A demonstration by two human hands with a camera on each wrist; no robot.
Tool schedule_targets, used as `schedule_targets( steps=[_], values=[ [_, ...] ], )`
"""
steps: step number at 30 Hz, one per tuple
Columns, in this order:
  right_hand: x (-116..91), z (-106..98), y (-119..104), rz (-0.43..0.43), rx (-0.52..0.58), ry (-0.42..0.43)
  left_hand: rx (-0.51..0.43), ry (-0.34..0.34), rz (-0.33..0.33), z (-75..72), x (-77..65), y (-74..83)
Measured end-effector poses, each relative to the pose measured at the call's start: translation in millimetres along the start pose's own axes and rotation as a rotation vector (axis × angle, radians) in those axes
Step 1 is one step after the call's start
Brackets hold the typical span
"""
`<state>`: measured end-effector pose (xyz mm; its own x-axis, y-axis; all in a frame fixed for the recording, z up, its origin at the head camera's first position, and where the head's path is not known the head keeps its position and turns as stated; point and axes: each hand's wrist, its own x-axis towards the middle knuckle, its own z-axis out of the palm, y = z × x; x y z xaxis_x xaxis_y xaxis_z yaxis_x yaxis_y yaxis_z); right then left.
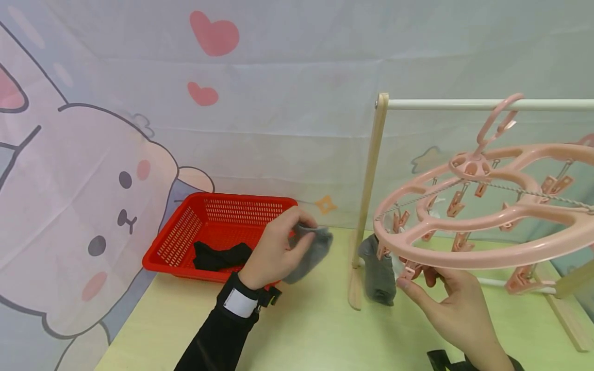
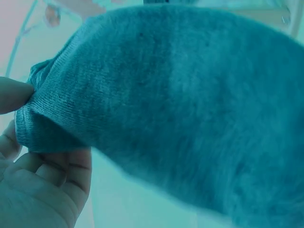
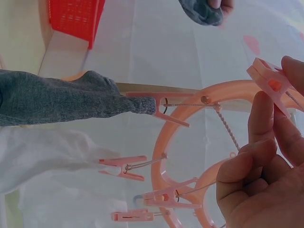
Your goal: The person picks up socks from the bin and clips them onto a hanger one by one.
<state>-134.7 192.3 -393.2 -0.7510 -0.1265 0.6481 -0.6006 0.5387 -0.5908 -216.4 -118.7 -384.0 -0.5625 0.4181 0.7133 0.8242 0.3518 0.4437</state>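
My left hand [image 1: 276,250] pinches a grey sock [image 1: 313,255] by its ribbed cuff, to the right of the red basket. In the left wrist view the same sock [image 2: 156,90] fills most of the picture and hides what lies behind. Under the near left rim of a round pink drying hanger [image 1: 464,261], my right hand [image 1: 464,309] pinches a pink clothespin [image 3: 270,80] between thumb and fingers. Just left of that clothespin, another grey sock [image 1: 380,275] hangs clipped from the ring. A white cloth item [image 3: 42,156] also hangs from a clip.
The hanger hooks over a white rail [image 1: 431,104] on a wooden post [image 1: 375,175]. Several more clothespins dangle beneath the ring. At the left, a red basket [image 1: 248,198] on the table [image 1: 297,335] holds a black cloth item [image 1: 220,256]. A printed curtain [image 1: 297,103] stands behind.
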Motion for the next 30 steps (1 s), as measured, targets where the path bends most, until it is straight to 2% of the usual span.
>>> schedule_targets(
  steps=[3,9,13,16,22,25,30],
  values=[
    [0,0,0,0.002,0.002,-0.002,0.007,0.031,0.025,14.3,-1.5,7.5],
    [-1,0,0,0.015,0.013,-0.003,-0.062,0.072,0.010,47.2,-6.8,16.1],
    [-1,1,1,-0.003,0.007,0.022,-0.115,0.023,-0.018,71.3,-12.1,19.4],
    [-1,2,4,-0.023,0.011,0.038,-0.138,-0.015,-0.032,83.5,-15.5,22.3],
    [-1,3,3,-0.029,0.037,0.030,-0.148,-0.017,-0.033,93.0,-17.5,28.1],
    [-1,3,1,-0.004,0.049,0.017,-0.152,-0.022,-0.027,95.3,-17.7,30.1],
    [-1,5,0,-0.018,0.118,-0.016,-0.139,-0.031,-0.003,97.8,-19.4,32.4]
  ],
)
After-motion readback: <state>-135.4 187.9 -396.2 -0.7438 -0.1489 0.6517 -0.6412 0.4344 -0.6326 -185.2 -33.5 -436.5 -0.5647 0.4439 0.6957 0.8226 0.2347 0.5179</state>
